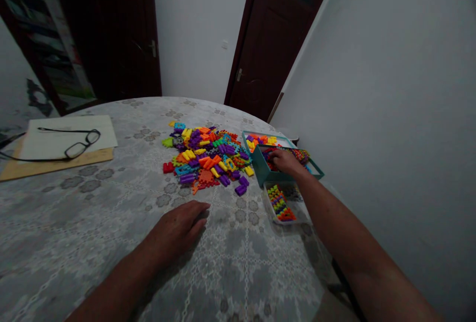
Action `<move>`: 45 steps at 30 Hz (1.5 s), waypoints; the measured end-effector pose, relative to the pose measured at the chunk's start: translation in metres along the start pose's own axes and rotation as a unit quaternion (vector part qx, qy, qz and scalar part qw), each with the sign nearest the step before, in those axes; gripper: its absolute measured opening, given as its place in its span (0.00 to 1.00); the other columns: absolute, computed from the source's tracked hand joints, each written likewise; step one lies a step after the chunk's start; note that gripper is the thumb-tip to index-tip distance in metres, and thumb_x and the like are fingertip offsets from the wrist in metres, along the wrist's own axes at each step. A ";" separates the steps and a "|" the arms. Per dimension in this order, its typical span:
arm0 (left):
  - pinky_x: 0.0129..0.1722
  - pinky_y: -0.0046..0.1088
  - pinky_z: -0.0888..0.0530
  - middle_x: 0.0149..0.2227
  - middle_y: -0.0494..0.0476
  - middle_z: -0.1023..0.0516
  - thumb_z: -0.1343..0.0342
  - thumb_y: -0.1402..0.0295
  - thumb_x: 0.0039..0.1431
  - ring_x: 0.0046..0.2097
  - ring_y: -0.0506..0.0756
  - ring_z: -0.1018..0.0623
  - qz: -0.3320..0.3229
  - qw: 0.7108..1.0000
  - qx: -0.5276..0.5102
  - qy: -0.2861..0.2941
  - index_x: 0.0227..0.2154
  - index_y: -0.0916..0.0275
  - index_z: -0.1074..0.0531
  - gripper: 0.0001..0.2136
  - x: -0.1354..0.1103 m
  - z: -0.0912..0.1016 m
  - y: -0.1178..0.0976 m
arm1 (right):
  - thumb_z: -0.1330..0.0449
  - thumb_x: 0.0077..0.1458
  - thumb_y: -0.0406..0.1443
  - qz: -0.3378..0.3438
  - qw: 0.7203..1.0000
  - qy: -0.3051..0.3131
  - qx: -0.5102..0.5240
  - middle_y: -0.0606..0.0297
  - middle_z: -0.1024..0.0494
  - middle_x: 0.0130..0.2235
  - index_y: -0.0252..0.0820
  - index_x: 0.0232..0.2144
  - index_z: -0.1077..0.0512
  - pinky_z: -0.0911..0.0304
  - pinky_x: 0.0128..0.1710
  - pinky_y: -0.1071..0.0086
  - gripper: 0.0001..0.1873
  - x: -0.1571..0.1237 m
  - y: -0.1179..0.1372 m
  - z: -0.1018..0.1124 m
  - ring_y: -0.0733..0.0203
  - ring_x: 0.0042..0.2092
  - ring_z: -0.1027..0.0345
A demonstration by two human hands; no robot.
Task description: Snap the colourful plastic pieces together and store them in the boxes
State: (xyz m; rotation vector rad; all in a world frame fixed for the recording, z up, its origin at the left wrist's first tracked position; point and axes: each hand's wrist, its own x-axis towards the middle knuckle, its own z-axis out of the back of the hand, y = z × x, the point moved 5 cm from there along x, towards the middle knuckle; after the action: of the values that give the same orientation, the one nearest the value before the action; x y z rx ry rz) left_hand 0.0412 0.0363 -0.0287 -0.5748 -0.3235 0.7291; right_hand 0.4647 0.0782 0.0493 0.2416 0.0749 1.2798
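Note:
My left hand (182, 225) rests on the patterned tablecloth, fingers stretched out and thumb apart, holding nothing. Just beyond it lies a loose heap of colourful plastic building pieces (206, 176) in purple, orange, yellow, blue and green. On the right, my right hand (284, 159) reaches down into a teal box (262, 169) with more pieces inside. Its fingertips are curled and partly hidden among the pieces, so whether it grips one cannot be made out. Nearer me, under my right forearm, a clear plastic container (275, 218) holds neat rows of joined coloured pieces (281, 203).
Behind the teal box stands a shallow box lid (245, 136) with orange, yellow and purple pieces in it. Black glasses (76, 150) lie on white paper (33, 138) over a wooden board (96, 156) at the left. A white wall (390, 89) rises along the right.

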 end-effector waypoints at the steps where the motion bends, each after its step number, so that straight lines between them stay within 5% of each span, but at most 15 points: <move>1: 0.62 0.43 0.23 0.59 0.64 0.16 0.49 0.62 0.71 0.59 0.64 0.17 0.000 1.000 -0.001 0.000 0.59 0.58 0.22 0.20 0.000 0.001 -0.001 | 0.43 0.60 0.27 -0.008 1.000 -0.005 -0.004 0.61 0.12 0.50 0.42 0.46 0.13 0.33 0.52 0.74 0.21 0.000 0.000 0.000 0.56 0.52 0.20; 11: 0.63 0.42 0.24 0.60 0.65 0.17 0.50 0.61 0.71 0.60 0.63 0.18 0.008 1.000 0.004 0.009 0.60 0.58 0.22 0.20 -0.001 0.001 -0.002 | 0.38 0.65 0.35 -0.042 0.998 -0.031 -0.042 0.54 0.13 0.52 0.41 0.57 0.17 0.33 0.50 0.71 0.20 0.008 0.004 0.004 0.52 0.52 0.20; 17: 0.63 0.43 0.24 0.61 0.65 0.18 0.50 0.61 0.72 0.60 0.63 0.18 0.000 1.000 0.003 0.013 0.61 0.58 0.23 0.20 -0.001 0.000 -0.002 | 0.35 0.62 0.36 -0.046 0.998 -0.018 -0.048 0.56 0.12 0.50 0.43 0.50 0.14 0.33 0.50 0.71 0.16 0.017 0.016 -0.004 0.51 0.54 0.20; 28: 0.62 0.42 0.23 0.59 0.65 0.17 0.49 0.63 0.71 0.59 0.63 0.18 -0.003 1.000 0.004 0.005 0.59 0.58 0.22 0.19 -0.001 0.001 -0.003 | 0.37 0.64 0.38 -0.124 0.992 0.003 0.011 0.57 0.16 0.29 0.34 0.36 0.13 0.36 0.32 0.73 0.14 0.026 0.004 -0.006 0.59 0.31 0.22; 37: 0.62 0.41 0.24 0.59 0.64 0.17 0.49 0.63 0.70 0.59 0.63 0.18 -0.005 1.000 0.000 -0.002 0.59 0.57 0.22 0.19 -0.001 0.001 -0.003 | 0.34 0.62 0.43 -0.090 0.996 0.015 0.011 0.61 0.15 0.31 0.39 0.35 0.12 0.35 0.35 0.74 0.14 0.028 0.003 -0.011 0.57 0.37 0.21; 45: 0.60 0.40 0.24 0.57 0.65 0.18 0.50 0.66 0.71 0.58 0.63 0.19 -0.012 0.999 0.027 0.013 0.57 0.58 0.23 0.17 0.000 0.000 -0.011 | 0.38 0.62 0.36 -0.089 0.996 -0.014 -0.026 0.58 0.14 0.33 0.36 0.37 0.13 0.39 0.35 0.73 0.13 0.020 0.007 -0.007 0.58 0.36 0.22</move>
State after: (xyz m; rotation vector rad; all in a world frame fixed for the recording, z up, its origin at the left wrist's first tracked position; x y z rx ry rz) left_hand 0.0465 0.0295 -0.0224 -0.5284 -0.2846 0.7050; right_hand 0.4629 0.1001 0.0461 0.2031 0.0391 1.1005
